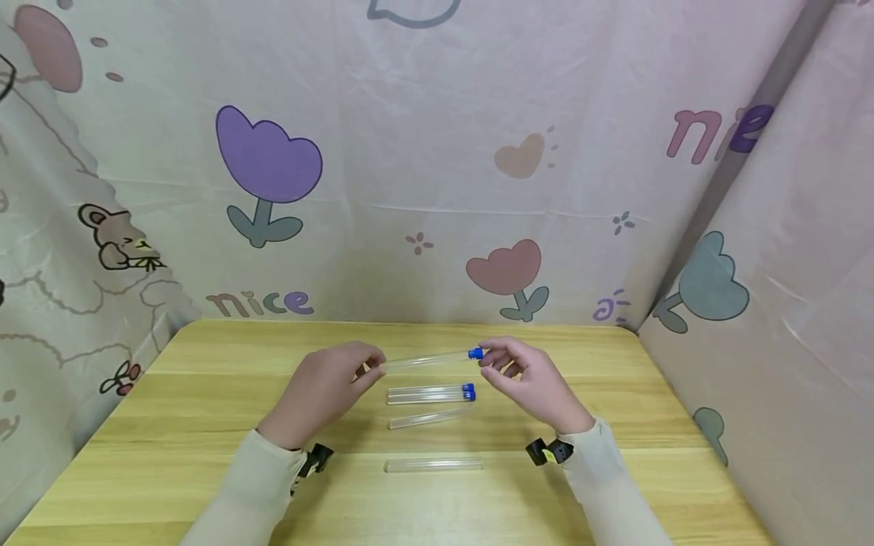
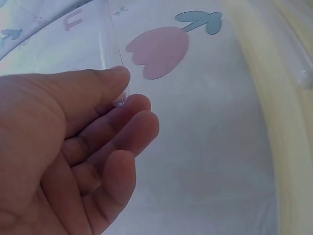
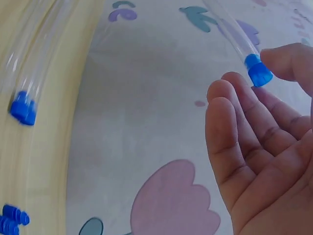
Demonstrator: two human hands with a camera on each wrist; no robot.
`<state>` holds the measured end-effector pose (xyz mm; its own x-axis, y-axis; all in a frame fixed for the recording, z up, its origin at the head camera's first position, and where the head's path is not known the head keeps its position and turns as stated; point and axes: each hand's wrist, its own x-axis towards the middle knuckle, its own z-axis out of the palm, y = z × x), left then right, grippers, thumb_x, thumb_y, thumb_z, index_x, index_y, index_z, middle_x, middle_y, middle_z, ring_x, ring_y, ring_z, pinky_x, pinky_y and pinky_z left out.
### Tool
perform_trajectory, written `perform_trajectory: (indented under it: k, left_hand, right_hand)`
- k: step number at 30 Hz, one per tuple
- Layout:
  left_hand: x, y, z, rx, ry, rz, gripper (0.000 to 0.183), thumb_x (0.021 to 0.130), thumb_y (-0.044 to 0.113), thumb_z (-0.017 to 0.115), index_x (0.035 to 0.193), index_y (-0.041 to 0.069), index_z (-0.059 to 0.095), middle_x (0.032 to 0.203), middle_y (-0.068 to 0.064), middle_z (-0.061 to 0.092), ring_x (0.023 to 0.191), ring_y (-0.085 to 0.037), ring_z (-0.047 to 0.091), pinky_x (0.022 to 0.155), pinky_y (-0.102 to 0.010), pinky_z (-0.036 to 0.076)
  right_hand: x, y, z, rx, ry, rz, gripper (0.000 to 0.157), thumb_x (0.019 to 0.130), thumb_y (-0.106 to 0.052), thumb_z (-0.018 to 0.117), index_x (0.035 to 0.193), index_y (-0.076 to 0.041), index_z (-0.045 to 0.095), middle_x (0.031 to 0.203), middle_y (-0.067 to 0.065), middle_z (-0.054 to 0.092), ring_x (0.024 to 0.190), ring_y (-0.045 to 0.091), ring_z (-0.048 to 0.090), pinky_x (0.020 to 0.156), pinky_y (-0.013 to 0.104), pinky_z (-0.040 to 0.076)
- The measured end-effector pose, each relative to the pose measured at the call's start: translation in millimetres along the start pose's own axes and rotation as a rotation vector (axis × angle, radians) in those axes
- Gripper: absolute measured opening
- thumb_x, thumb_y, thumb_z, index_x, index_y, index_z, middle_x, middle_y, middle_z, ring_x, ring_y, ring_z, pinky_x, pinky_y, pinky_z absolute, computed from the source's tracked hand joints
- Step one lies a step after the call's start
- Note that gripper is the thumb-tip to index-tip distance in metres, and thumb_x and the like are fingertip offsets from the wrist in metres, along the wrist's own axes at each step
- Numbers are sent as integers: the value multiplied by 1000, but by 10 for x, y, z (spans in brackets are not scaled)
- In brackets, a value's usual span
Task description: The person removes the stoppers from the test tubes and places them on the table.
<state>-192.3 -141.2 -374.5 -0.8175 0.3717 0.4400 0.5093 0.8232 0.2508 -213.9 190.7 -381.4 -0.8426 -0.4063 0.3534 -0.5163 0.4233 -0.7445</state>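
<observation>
Spanning the head view's lower part: a wood-grain table. Left hand: thumb and fingertips pinched together on the base of a capped tube. Right hand: fingers loosely bent, thumb and forefinger slightly parted. The capped tube bridges the hands, its long axis nearly 9-to-3; it extends toward 3 o'clock from the left fingers and lies toward 9 o'clock from the right. Toward 6 o'clock lie a capped pair, an uncapped tube and, farthest, another uncapped tube. Blue cap: at the right fingertips, that hand being nearer; whether they grip it cannot be told.
</observation>
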Motion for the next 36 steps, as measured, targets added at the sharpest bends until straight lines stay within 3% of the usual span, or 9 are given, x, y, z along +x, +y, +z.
perform_trajectory:
  k: [12,17,20,31,36]
  left_hand:
    - [-23,109,-126,-30,22,19,12,93,27,80,101,21,74,93,13,71,71,1,60,62,-20,50]
    - [-22,108,-149,-61,63,27,25,92,25,81,114,17,73,98,10,72,74,-2,61,60,-21,49]
    - [-17,111,-150,-78,70,36,30,91,23,82,118,16,72,100,7,73,76,-4,62,61,-21,49]
    - [-26,113,-158,-78,85,50,23,89,22,84,108,18,73,102,9,72,75,-3,61,63,-22,51]
    - [-29,101,-152,-92,102,61,20,91,26,82,107,17,73,98,10,70,76,-2,61,63,-22,51]
  right_hand:
    - [-33,-174,4,11,100,-81,17,98,-10,72,115,-11,70,95,3,72,78,12,65,69,27,56]
    - [-31,-203,4,3,109,-97,14,97,-8,73,110,-14,70,93,-2,72,80,12,66,72,28,57]
    - [-32,-197,6,0,112,-92,13,97,-7,73,108,-14,69,93,1,72,79,12,65,72,28,57]
    - [-33,-156,16,-22,91,-130,16,98,-4,70,110,-13,72,88,2,70,76,12,63,71,28,57]
    - [-33,-156,20,-41,100,-130,15,98,-4,70,109,-14,72,86,-7,67,76,11,63,71,28,57]
